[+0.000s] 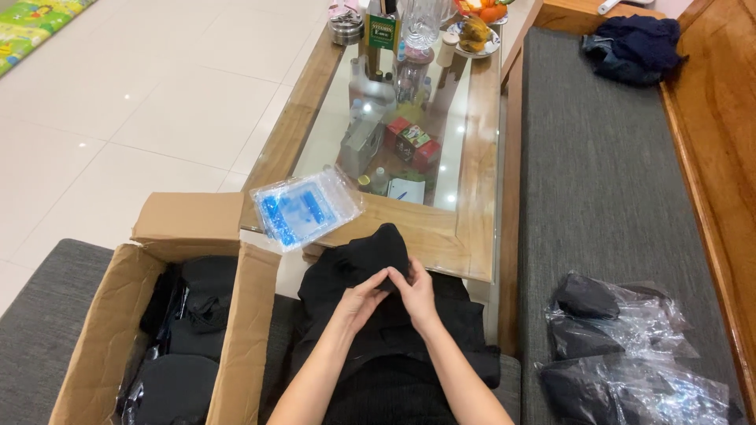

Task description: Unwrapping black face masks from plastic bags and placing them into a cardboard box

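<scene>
Both hands meet at the lap: the left hand point(358, 299) and the right hand point(415, 293) each pinch a fold of a soft black fabric garment point(358, 264), fingers closed on the cloth, its upper edge lying against the rim of the wooden glass-topped coffee table point(472, 228). A clear plastic bag with blue print point(303, 208) lies on the table corner just beyond. To the left stands an open brown cardboard box point(102, 330) of bagged black items; on the grey cushion point(598, 181) to the right lie clear bags of dark clothing point(630, 354)
</scene>
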